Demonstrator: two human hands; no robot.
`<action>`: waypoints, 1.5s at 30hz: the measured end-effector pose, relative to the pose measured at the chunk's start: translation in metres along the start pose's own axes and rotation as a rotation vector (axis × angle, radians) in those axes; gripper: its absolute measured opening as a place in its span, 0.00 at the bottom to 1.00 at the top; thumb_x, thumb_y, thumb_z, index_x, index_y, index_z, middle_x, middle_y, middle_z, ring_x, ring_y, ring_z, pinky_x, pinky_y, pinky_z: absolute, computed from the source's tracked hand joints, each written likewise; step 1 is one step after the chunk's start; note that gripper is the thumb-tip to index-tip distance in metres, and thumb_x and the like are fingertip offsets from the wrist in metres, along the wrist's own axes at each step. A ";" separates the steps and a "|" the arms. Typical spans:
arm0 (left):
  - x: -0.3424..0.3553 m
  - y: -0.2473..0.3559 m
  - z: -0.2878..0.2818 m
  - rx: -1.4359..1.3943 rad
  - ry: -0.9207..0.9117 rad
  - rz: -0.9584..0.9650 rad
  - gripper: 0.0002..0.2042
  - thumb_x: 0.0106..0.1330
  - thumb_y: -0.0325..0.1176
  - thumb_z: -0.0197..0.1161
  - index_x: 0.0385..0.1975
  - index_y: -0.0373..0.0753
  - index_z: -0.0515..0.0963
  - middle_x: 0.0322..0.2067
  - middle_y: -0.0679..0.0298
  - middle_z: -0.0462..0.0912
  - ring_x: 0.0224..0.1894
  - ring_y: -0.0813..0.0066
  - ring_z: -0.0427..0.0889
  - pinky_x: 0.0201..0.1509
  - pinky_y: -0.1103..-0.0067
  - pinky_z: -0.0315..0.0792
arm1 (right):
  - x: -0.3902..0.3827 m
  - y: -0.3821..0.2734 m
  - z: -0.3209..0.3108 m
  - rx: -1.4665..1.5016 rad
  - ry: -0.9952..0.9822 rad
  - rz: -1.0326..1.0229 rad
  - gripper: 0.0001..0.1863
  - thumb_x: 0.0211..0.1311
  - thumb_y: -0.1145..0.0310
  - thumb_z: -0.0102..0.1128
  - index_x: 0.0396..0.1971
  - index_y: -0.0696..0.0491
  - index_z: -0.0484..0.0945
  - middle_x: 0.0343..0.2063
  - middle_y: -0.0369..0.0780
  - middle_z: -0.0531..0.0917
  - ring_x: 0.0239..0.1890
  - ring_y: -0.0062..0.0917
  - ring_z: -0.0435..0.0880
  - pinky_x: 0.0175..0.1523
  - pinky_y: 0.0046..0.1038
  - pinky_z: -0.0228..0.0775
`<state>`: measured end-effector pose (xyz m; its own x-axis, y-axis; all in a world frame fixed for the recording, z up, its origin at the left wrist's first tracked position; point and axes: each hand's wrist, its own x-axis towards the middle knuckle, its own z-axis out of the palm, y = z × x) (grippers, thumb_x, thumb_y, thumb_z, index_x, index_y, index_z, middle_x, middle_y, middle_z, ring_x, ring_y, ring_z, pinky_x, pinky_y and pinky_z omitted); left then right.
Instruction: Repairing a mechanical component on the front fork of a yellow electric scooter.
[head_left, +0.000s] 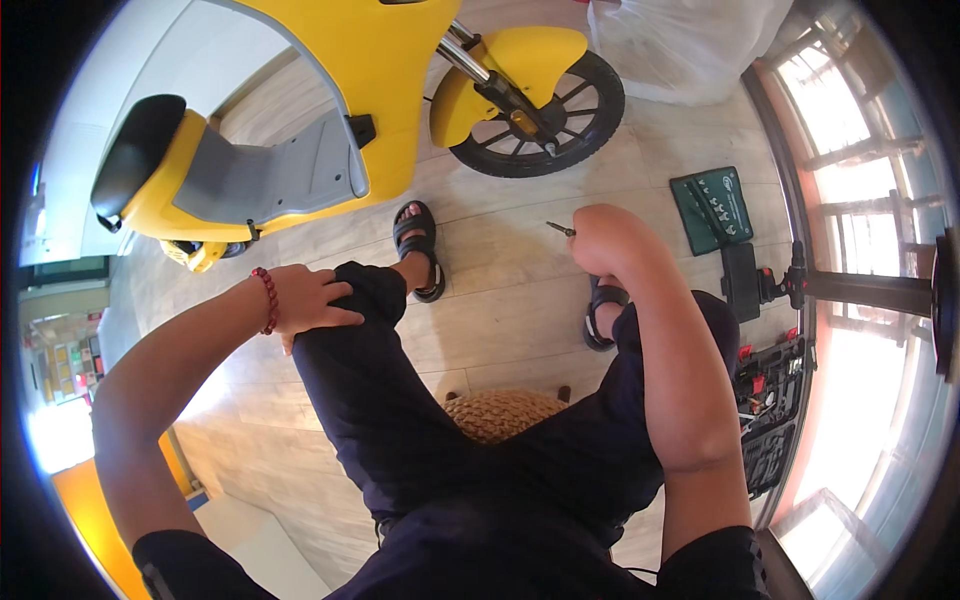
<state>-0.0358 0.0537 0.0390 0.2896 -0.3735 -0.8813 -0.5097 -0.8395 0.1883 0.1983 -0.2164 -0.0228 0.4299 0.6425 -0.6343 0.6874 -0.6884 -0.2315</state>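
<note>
My left hand (306, 298), with a red bead bracelet (267, 300) at its wrist, lies on my left knee with fingers spread and nothing in it. Over my right foot, my right hand (603, 238) is closed in a fist around a slim dark tool (560, 229). Only the tool's narrow end sticks out, pointing left toward the yellow scooter (400, 110); the rest is hidden in the fist, so its exact kind does not show. The scooter's front wheel (545, 120) stands on the floor ahead of that hand, apart from it.
A green tool pouch (710, 210) lies on the floor right of my right hand. Beside it are a black case (740, 282) and an opened toolbox (770, 410) with several tools. A translucent plastic bag (680, 50) sits at the far right. Beneath me is a woven stool (500, 415).
</note>
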 end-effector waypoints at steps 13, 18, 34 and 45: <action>-0.002 0.001 -0.006 0.000 -0.038 0.010 0.48 0.35 0.49 0.74 0.61 0.57 0.52 0.57 0.51 0.59 0.56 0.53 0.64 0.49 0.69 0.72 | -0.001 -0.004 -0.003 0.047 -0.050 0.025 0.14 0.55 0.63 0.49 0.32 0.59 0.77 0.32 0.50 0.79 0.37 0.42 0.78 0.42 0.38 0.69; -0.003 0.001 -0.003 -0.005 -0.022 0.014 0.48 0.34 0.49 0.74 0.60 0.57 0.53 0.57 0.50 0.59 0.56 0.53 0.64 0.49 0.69 0.73 | 0.000 -0.009 -0.002 0.054 -0.033 0.065 0.13 0.39 0.77 0.54 0.30 0.59 0.79 0.34 0.50 0.80 0.38 0.40 0.80 0.41 0.35 0.72; -0.002 0.000 0.004 0.014 0.027 0.013 0.51 0.29 0.48 0.75 0.60 0.58 0.54 0.55 0.54 0.61 0.53 0.54 0.67 0.48 0.69 0.72 | -0.004 -0.009 -0.003 0.052 -0.055 0.037 0.14 0.55 0.63 0.52 0.33 0.59 0.77 0.30 0.48 0.80 0.32 0.39 0.80 0.39 0.36 0.71; -0.003 0.004 -0.008 -0.007 -0.065 -0.005 0.49 0.34 0.48 0.74 0.61 0.59 0.53 0.59 0.52 0.57 0.58 0.53 0.62 0.52 0.67 0.71 | -0.005 -0.013 -0.004 0.084 -0.059 0.083 0.12 0.43 0.76 0.52 0.31 0.59 0.78 0.36 0.48 0.79 0.40 0.40 0.79 0.43 0.35 0.72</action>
<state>-0.0322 0.0480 0.0455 0.2384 -0.3428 -0.9087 -0.5024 -0.8442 0.1866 0.1897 -0.2095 -0.0133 0.4465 0.5631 -0.6954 0.5981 -0.7658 -0.2362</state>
